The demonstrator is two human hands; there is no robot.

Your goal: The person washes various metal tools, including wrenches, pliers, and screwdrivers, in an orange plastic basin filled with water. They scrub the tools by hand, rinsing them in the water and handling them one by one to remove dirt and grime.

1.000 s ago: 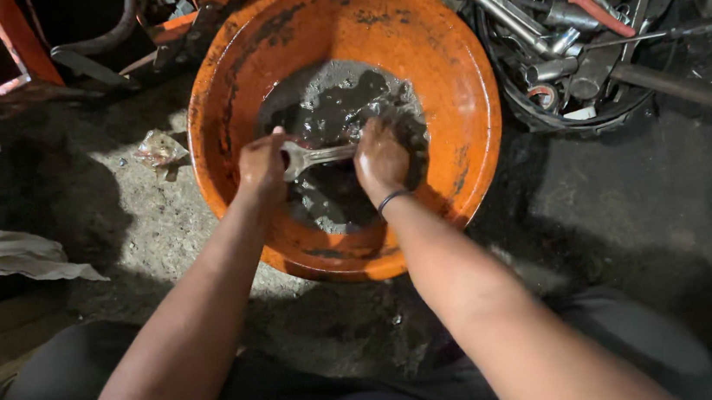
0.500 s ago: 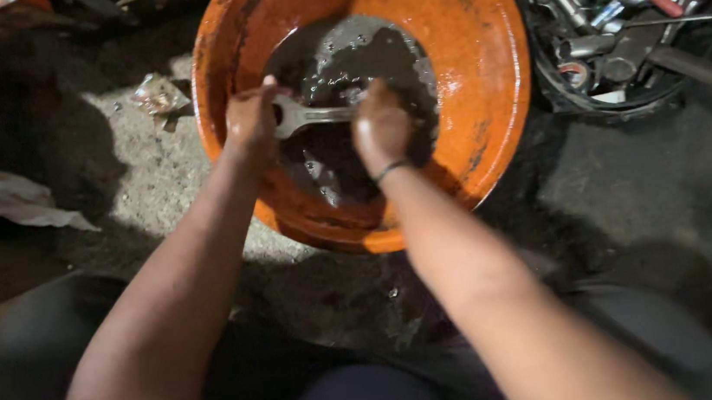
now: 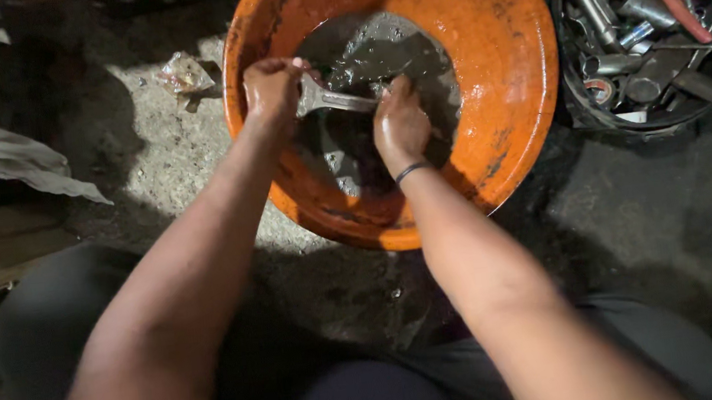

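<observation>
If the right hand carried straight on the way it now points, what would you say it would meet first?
The right hand points up the picture, into the orange basin. It would likely first meet the spanner it already touches, then the dark liquid and the basin's far wall, though depth is hard to judge.

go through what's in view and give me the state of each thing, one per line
orange basin: upright, grimy, holds dark murky liquid
metal wrench: over the liquid, wet, gripped at both ends
left hand: closed on one end of the wrench
right hand: closed on its other end, band on the wrist
dark tub: filled with jumbled tools
crumpled wrapper: lying on the ground
</observation>
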